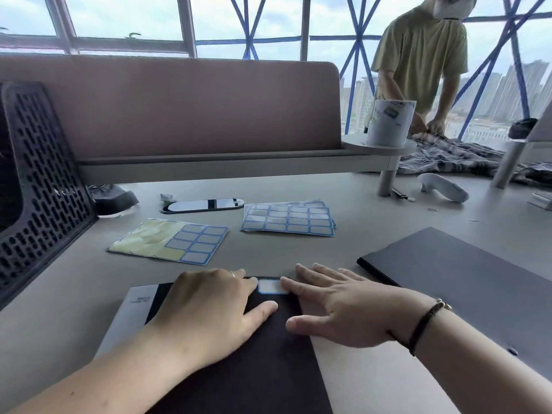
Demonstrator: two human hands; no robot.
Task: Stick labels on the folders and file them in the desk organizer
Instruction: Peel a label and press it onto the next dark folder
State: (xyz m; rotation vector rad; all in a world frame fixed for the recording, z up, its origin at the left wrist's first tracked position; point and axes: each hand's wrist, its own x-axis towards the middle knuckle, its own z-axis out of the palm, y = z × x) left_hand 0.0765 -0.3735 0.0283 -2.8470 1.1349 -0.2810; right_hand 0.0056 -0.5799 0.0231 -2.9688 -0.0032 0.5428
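Note:
A black folder (268, 354) lies flat in front of me on a white-covered folder (131, 309). A white label with a blue border (270, 286) sits near the black folder's far edge. My left hand (209, 312) rests flat on the folder, its fingertips touching the label's left side. My right hand (343, 306) lies flat too, its fingertips on the label's right side. A second dark folder (466, 282) lies to the right. The black perforated desk organizer (38, 180) stands at the far left.
A partly used label sheet (170, 240) and a stack of full label sheets (288, 219) lie beyond the folder. A phone (203, 205) lies further back. A pink desk divider (191, 106) closes the rear. A person stands at the back right, handling checked cloth (448, 153).

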